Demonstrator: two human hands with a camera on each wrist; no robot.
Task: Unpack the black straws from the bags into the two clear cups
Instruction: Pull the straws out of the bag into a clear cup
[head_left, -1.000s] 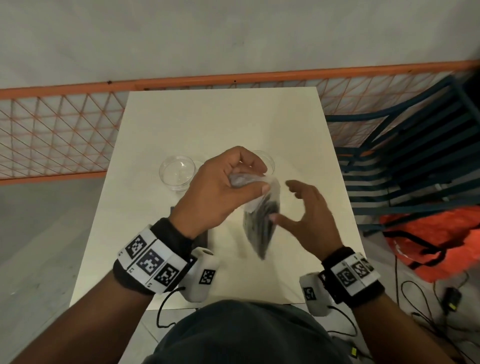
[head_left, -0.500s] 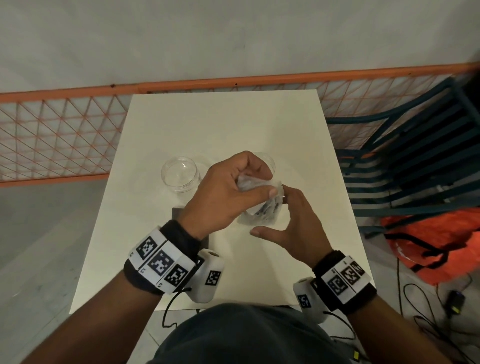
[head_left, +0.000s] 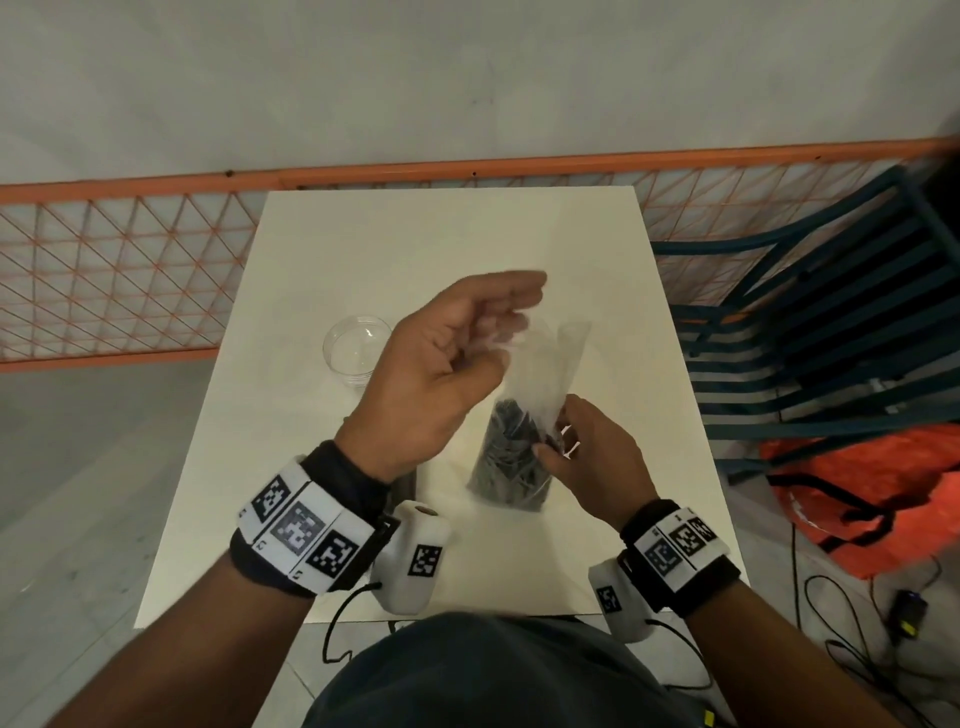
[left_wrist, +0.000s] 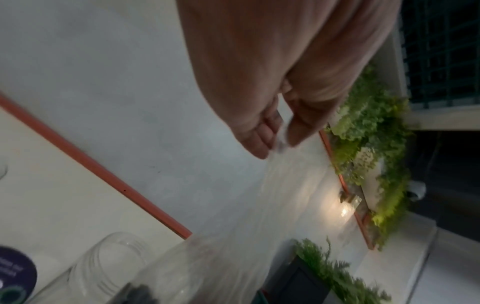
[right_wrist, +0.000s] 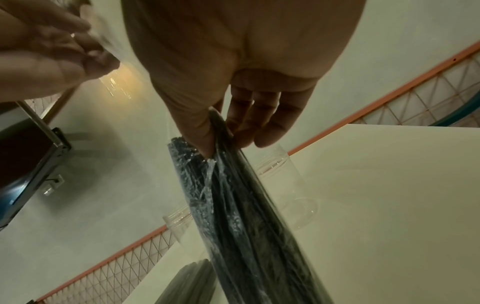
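Note:
A clear plastic bag with black straws in its lower part stands upright over the white table. My left hand is raised and pinches the bag's empty top film, as the left wrist view also shows. My right hand pinches the bag lower down, thumb and fingers on the straws through the plastic. One clear cup stands empty left of my hands. The other cup shows behind the bag in the right wrist view. A second dark straw bag lies on the table.
An orange mesh fence runs behind the table. A dark blue slatted chair stands to the right, with an orange bag and cables on the floor below it.
My left hand rose and pulled the bag's top upward, stretching the bag upright. My right hand moved in and took hold of the bag at the straws.

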